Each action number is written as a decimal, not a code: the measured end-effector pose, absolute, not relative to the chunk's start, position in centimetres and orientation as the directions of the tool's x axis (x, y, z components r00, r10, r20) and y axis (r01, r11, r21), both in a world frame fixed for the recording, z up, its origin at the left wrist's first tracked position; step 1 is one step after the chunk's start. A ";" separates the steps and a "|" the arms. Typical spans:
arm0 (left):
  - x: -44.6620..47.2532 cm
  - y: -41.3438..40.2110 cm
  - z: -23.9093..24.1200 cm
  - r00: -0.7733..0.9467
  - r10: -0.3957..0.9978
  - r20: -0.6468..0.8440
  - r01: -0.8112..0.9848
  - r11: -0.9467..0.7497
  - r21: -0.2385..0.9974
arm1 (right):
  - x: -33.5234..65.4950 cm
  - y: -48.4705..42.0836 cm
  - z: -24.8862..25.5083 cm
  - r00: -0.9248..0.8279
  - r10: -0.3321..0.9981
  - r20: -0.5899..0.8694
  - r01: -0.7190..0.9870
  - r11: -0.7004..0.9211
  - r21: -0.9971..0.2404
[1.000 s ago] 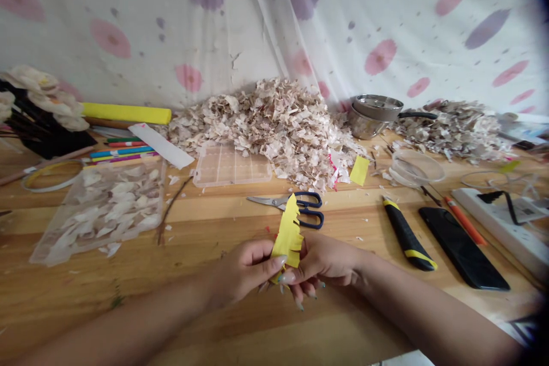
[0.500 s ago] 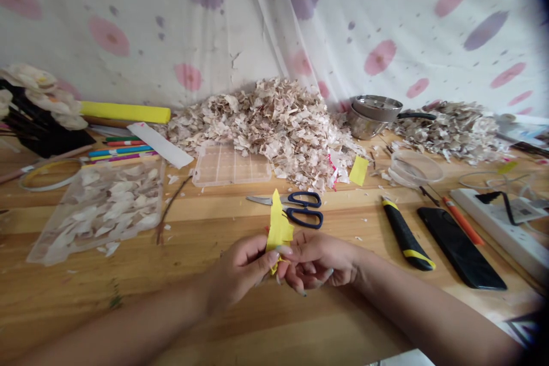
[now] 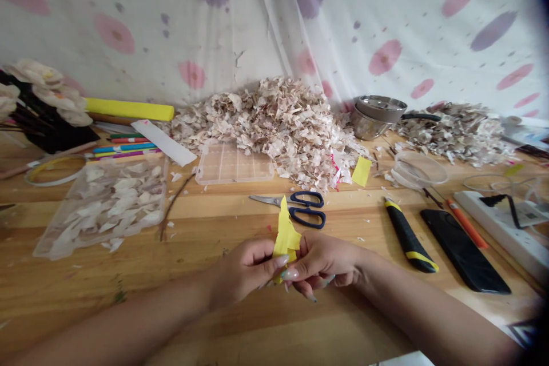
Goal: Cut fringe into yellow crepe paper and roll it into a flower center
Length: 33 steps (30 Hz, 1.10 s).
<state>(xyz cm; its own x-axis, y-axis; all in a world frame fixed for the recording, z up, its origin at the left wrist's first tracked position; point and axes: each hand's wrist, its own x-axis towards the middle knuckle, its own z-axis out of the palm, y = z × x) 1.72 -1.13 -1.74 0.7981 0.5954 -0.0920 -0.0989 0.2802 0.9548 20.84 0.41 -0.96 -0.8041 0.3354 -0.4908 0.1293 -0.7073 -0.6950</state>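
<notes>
Both of my hands meet just above the wooden table near its front edge. My left hand pinches the lower part of a fringed yellow paper strip between thumb and fingers. My right hand pinches the same strip from the right side, fingers curled. The strip stands upright and looks partly rolled or folded. Blue-handled scissors lie on the table just behind the strip.
A big pile of pale petal scraps lies behind, with a clear compartment box. A plastic bag of petals and coloured pens lie left. A utility knife, black phone, power strip and metal pot are right.
The yellow strip was spread wider a second ago; my fingers have since gathered it narrower. Both hands stay in about the same place.
</notes>
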 end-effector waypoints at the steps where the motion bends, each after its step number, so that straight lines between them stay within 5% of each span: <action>1: 1.8 -1.1 -1.6 0.811 0.580 -0.072 -0.120 0.286 0.951 | 20.8 0.4 -1.0 -0.803 0.337 -0.491 0.135 -0.699 -0.702; 15: 1.9 -1.2 -1.4 0.821 0.569 -0.055 -0.130 0.278 0.952 | 20.5 0.1 -0.7 -0.766 0.405 -0.499 0.113 -0.680 -0.725; 23: 1.7 -1.4 -2.0 0.700 0.714 -0.015 -0.116 0.135 0.984 | 20.9 0.3 -1.5 -0.824 0.308 -0.475 0.049 -0.798 -0.601; 33: 1.2 -1.6 -2.5 0.637 0.766 -0.087 0.038 0.082 0.996 | 20.7 0.4 -1.2 -0.801 0.348 -0.487 0.024 -0.794 -0.608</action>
